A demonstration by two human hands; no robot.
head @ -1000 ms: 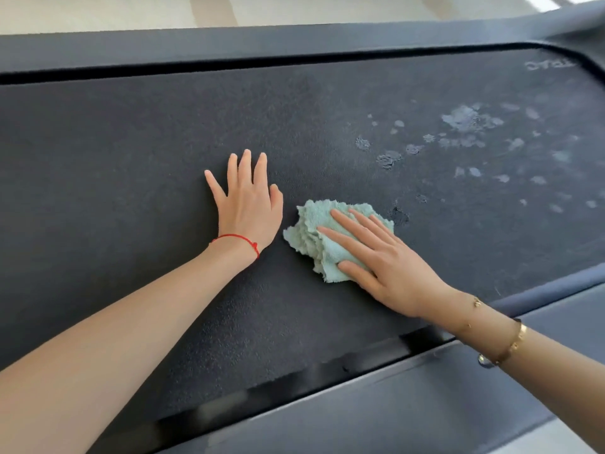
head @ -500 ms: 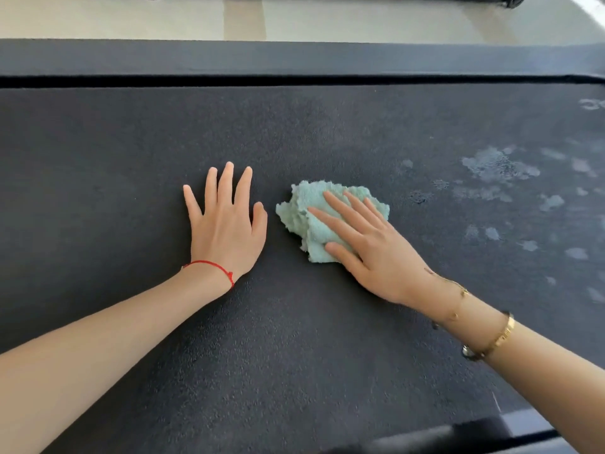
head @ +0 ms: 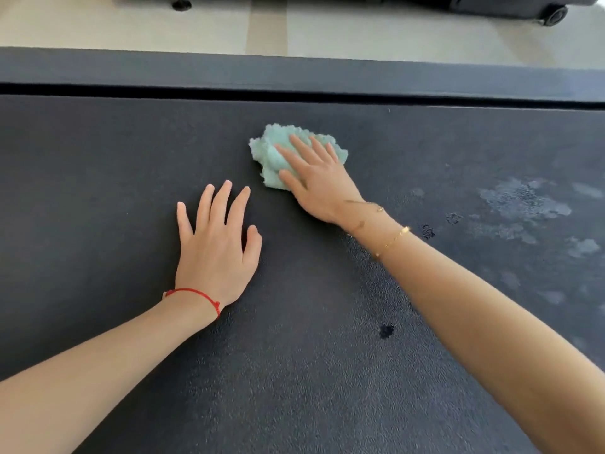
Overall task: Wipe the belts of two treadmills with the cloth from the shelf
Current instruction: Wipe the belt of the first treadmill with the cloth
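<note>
A crumpled light green cloth (head: 271, 149) lies on the dark treadmill belt (head: 98, 191), close to its far edge. My right hand (head: 314, 178) presses flat on the cloth with straight, spread fingers. My left hand (head: 216, 247) rests flat on the bare belt, nearer to me and to the left of the cloth, fingers straight. Pale dried blotches (head: 523, 201) mark the belt at the right, with a few small dark wet spots (head: 386, 330) near my right forearm.
The treadmill's dark side rail (head: 294, 73) runs along the far edge of the belt. Beyond it is a pale floor (head: 393, 34), with the wheeled base of another machine (head: 553, 13) at the top right.
My right hand has pushed the cloth away from me toward the far rail. My left hand has stayed flat on the belt. The view has shifted so the near rail is out of sight.
</note>
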